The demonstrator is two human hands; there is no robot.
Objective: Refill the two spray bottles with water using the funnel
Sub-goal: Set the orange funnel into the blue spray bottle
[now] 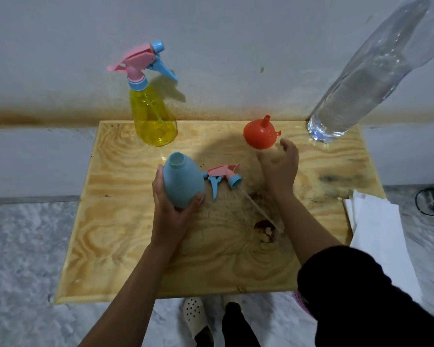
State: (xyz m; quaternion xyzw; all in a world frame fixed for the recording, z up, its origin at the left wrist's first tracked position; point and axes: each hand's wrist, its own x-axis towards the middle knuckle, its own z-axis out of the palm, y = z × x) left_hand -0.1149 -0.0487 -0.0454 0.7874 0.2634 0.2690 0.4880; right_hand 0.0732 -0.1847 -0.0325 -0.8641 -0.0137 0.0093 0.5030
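L grip (172,214) holds open blue bottle (183,181) near table (135,246) centre, neck up; R grip (281,171) empty, fingers loose, is the nearer one to funnel (259,135), sitting mouth-down w/ spout up just past its fingertips, so R prob takes it.

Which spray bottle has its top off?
The blue bottle in the left hand: its neck is open and its trigger head lies on the board beside it. The yellow bottle at the back is capped.
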